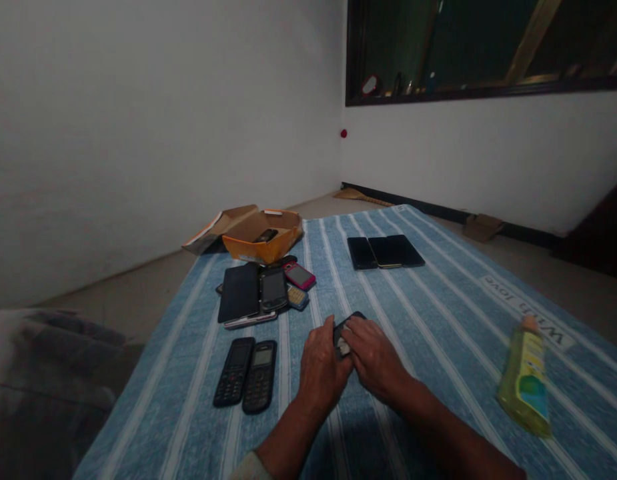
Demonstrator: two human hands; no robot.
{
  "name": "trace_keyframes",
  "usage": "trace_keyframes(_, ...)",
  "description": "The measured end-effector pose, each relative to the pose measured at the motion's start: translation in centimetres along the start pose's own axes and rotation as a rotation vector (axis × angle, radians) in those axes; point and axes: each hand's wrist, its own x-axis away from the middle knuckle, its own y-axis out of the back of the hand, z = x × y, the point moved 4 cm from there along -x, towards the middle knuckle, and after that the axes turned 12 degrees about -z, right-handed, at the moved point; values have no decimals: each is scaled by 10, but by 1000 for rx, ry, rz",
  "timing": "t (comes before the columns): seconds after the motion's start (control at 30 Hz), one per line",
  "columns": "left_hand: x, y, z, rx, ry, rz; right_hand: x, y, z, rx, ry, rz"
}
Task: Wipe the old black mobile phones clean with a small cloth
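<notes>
My left hand (322,365) is wrapped round the left side of a dark mobile phone (339,328) low over the striped cloth. My right hand (374,353) is closed over the phone's face, pressing a small whitish wad, like tissue or cloth (343,345), against it. Fingers hide most of the phone. To the left of my hands lie two black keypad phones side by side, one with a dark screen (233,371) and one with a pale screen (259,377).
Several phones lie in a pile, among them a pink one (299,275) and a dark tablet-like slab (239,292). An opened orange box (268,248) holds a phone. Flat black phones (362,253) lie farther back. A yellow-green bottle (525,387) rests on the right side of the striped cloth (438,400).
</notes>
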Motion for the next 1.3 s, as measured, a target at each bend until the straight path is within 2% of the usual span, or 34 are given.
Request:
trace_keyframes(0.13, 1, 1, 3, 24, 16, 19, 4, 5, -1, 47, -36, 153)
trace_keyframes(0.23, 1, 2, 4, 32, 24, 34, 6, 8, -3, 47, -18, 185)
trace_keyframes(0.47, 1, 6, 3, 84, 30, 69, 9, 4, -8, 112, -7, 172)
trace_keyframes(0.83, 2, 4, 2, 67, 27, 74, 8, 8, -6, 211, -75, 140)
trace_keyframes(1.07, 0, 6, 0, 55, 14, 97, 12, 11, -32, 326, -167, 84)
trace_keyframes(1.3, -2, 7, -6, 27, -87, 160, 12, 7, -32, 321, -117, 35)
